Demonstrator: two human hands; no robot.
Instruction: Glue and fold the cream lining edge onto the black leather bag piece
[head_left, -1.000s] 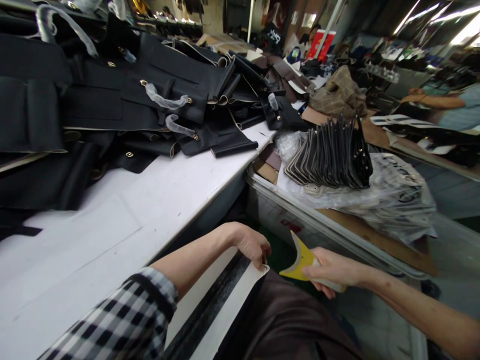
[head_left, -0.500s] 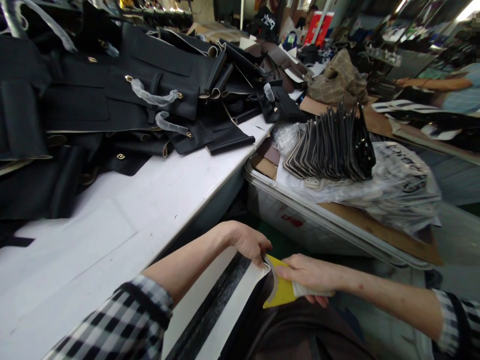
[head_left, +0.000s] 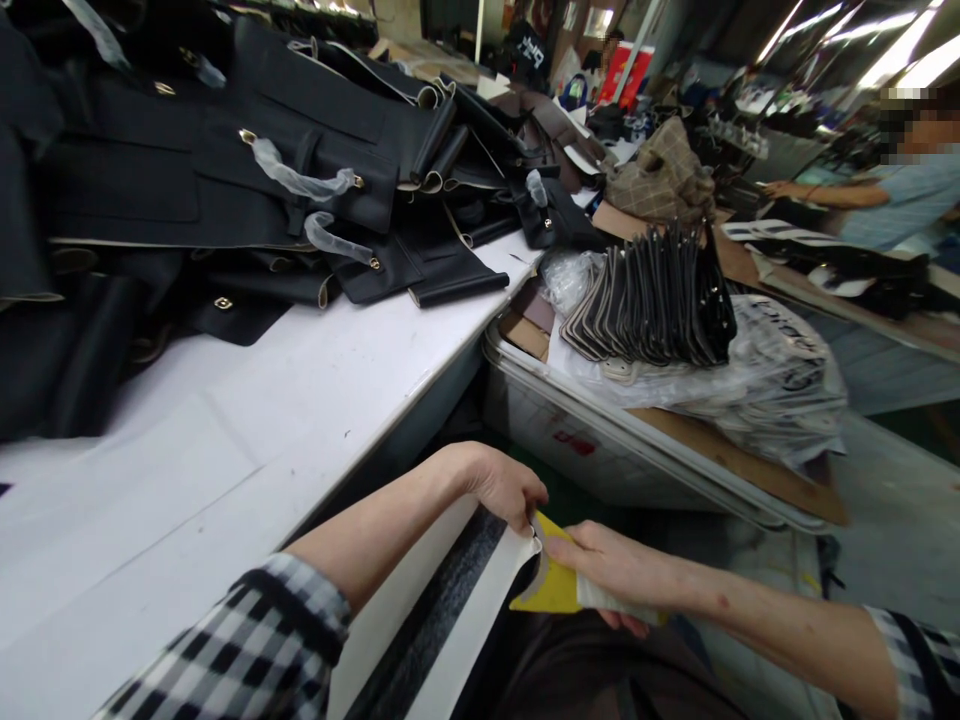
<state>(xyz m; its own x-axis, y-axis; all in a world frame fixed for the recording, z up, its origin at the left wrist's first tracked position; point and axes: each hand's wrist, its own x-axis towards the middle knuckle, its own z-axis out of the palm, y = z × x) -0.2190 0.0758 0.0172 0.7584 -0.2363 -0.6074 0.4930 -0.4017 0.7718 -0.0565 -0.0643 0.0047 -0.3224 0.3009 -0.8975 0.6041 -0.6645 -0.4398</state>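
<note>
My left hand (head_left: pixel 501 487) is bent at the wrist, its fingers closed on the upper edge of a bag piece (head_left: pixel 475 600) with white borders and a dark middle strip. The piece slopes down across my lap. My right hand (head_left: pixel 626 562) grips a flat yellow scraper-like tool (head_left: pixel 556 590), whose grip looks wrapped in something white. Its curved front edge meets the corner of the piece, just below my left fingertips. The undersides of my left fingers are hidden.
Black leather bag parts (head_left: pixel 285 190) with wrapped handles cover the back of the white table (head_left: pixel 225 450). At right, a row of black pieces (head_left: pixel 652 300) and a plastic bag (head_left: pixel 787 390) sit on a lidded bin (head_left: pixel 555 420). A person's arm (head_left: pixel 832 193) shows farther back.
The yellow tool has shifted slightly left and lies lower against the piece's edge. My left hand keeps its hold. The whole view has tilted up a little and turned right.
</note>
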